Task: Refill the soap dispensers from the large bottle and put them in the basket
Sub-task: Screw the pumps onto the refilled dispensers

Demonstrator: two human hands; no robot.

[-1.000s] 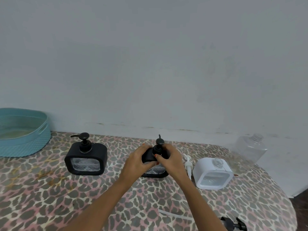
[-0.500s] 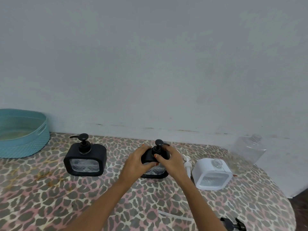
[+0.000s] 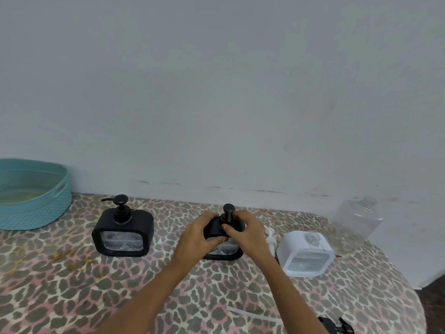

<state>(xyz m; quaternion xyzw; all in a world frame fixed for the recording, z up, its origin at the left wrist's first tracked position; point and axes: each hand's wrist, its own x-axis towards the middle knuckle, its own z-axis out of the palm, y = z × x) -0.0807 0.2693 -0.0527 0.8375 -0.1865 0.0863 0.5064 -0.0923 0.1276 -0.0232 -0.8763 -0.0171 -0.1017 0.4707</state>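
We take the middle black dispenser (image 3: pixel 222 252) as our mark; it stands upright on the table (image 3: pixel 72 285), its pump head showing above the fingers, and both hands cover most of its body. To its left, well apart, stands a second black dispenser (image 3: pixel 122 233) with its spout pointing left, and farther left again, at the frame's edge, sits the teal basket (image 3: pixel 56 208). Just to the right of our mark a white pump (image 3: pixel 270 237) lies on the table, partly hidden behind the right wrist, and beside it stands the white dispenser (image 3: pixel 305 254) with a clear neck on top. Beyond that, farther right and back, the large clear bottle (image 3: pixel 358 220) stands tilted by the wall, its threaded neck showing. Nearer us than our mark, to the right, lie a thin clear strip (image 3: pixel 250 315) and a black pump (image 3: pixel 337 326) cut off by the frame's lower edge. The left hand (image 3: pixel 199 235) grips the middle dispenser's left shoulder, thumb across its front. The right hand (image 3: pixel 248 235) curls round the top right, thumb pressed near the pump's collar. Both forearms reach in from below. The table wears a leopard-print cover in pink and grey, and a plain pale wall (image 3: pixel 216 92) rises behind.
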